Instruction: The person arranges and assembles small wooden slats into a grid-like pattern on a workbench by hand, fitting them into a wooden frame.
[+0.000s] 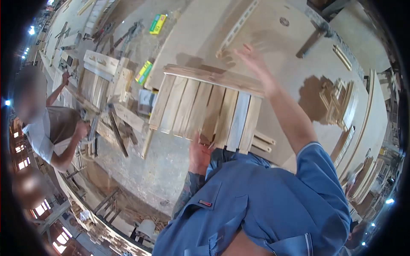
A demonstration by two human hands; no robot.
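A slatted wooden frame (181, 106) lies in front of me, with several upright slats below a long rail (213, 77) at its far edge. One slat (238, 121) looks greyer than its neighbours. My left hand (199, 155) is at the near ends of the slats, its fingers and thumb on the frame's near edge. Beyond the right end of the rail, my right hand (252, 59) is raised over the work surface, slightly blurred, with fingers apart and nothing in it. Near its fingertips lies a long slotted wooden strip (239, 27).
Two green-yellow boxes (158, 24) (144, 71) lie beyond the frame. Wooden pieces (339, 104) are stacked at right, near a hammer-like tool (314, 40). Short strips (263, 141) lie by my body. At left, a co-worker (53, 128) handles another slatted piece (93, 85).
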